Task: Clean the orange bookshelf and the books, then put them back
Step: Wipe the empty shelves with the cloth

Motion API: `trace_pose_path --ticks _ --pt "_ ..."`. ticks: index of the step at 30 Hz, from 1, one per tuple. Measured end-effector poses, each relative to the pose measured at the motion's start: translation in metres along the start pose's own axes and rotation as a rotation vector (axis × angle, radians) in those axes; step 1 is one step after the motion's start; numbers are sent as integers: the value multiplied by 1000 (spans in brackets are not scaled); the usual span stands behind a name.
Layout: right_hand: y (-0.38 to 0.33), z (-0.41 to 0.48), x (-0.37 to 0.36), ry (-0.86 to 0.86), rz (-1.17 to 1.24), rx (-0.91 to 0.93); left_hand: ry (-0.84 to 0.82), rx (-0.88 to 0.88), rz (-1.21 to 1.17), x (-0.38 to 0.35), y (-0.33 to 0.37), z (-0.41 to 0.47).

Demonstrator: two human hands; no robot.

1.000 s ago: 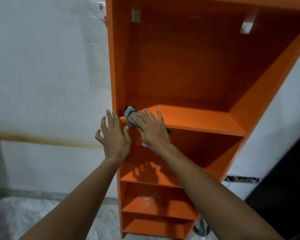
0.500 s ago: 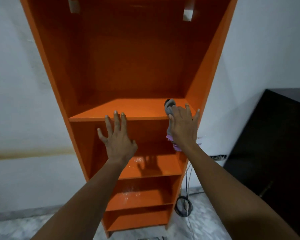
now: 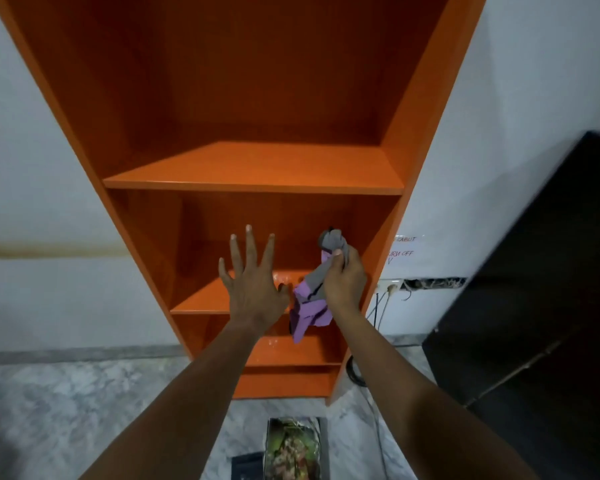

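The tall orange bookshelf [image 3: 257, 168] stands against a white wall, and every shelf I can see holds no books. My right hand [image 3: 345, 282] grips a grey and purple cloth [image 3: 312, 299] in front of the right side of the second compartment, the cloth hanging down below the fist. My left hand [image 3: 253, 285] is held flat with fingers spread, in front of the middle shelf's front edge. On the floor below lie a book with a green pictured cover [image 3: 293, 448] and a dark book [image 3: 246, 465] beside it.
A large black cabinet [image 3: 534, 323] stands to the right of the shelf. A wall socket with plugs and cables [image 3: 392, 289] sits between them, with a cable coil on the grey marble floor [image 3: 66, 410]. A handwritten paper note [image 3: 400, 251] is stuck on the wall.
My right hand came down with the cloth from the upper shelf's right end to the compartment below. My left hand dropped too. The view tilted down, bringing the books on the floor into sight.
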State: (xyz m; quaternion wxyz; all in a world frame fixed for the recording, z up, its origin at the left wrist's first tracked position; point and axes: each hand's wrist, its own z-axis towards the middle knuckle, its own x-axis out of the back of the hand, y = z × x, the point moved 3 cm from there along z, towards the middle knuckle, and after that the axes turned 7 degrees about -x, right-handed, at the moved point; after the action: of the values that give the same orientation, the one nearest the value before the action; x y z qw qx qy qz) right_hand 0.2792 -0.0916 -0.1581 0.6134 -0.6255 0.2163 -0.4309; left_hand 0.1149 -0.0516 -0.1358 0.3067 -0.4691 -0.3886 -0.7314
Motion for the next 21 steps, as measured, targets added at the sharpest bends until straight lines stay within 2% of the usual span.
trace_pose_path --ticks 2,5,8,10,13,15,21 --pt "21 16 -7 4 -87 -76 -136 107 -37 -22 -15 -2" --pt "45 35 -17 -7 -256 -72 -310 243 -96 -47 -41 1" --pt "89 48 -39 -85 -590 -124 -422 335 -122 -76 -67 12" --pt "118 50 -55 -167 -780 -121 -461 371 -125 -92 -82 20" --pt "149 53 -72 -265 -922 23 -491 370 -76 -113 -102 33" --pt "164 61 -79 -205 -968 144 -498 373 -25 -122 -117 40" --pt "165 95 -92 -185 -1016 187 -490 361 2 -132 -152 57"
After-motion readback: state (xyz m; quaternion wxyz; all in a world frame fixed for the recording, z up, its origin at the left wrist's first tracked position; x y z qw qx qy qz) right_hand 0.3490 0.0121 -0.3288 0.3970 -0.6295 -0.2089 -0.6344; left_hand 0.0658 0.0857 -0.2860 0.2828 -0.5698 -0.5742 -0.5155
